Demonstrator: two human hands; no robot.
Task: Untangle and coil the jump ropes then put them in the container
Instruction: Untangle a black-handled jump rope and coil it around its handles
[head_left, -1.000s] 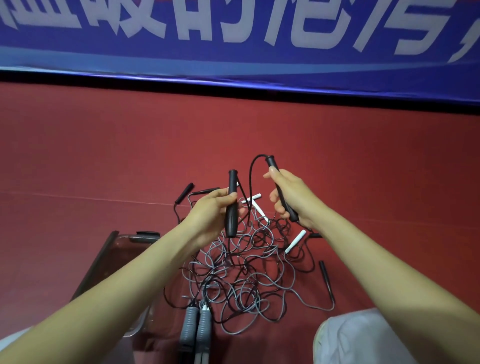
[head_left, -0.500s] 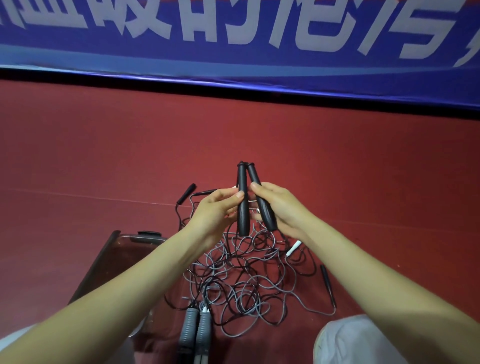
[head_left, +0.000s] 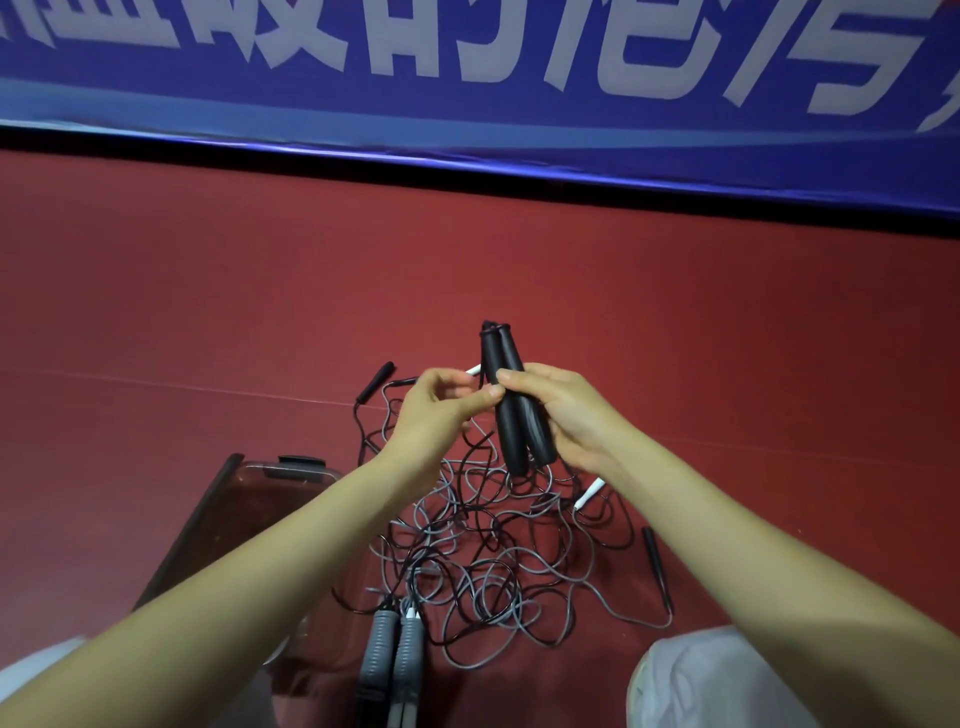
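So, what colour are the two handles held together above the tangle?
Both handles are plain black; the head view, the only one, shows them.

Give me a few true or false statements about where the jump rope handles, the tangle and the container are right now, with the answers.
1. The right hand grips two black handles held side by side. True.
2. The ropes on the floor are neatly coiled. False: the ropes lie in a tangled heap on the red floor.
3. The container sits to the right of the tangle. False: the container is on its left.
4. A thin black handle lies on the floor to the right of the tangle. True.
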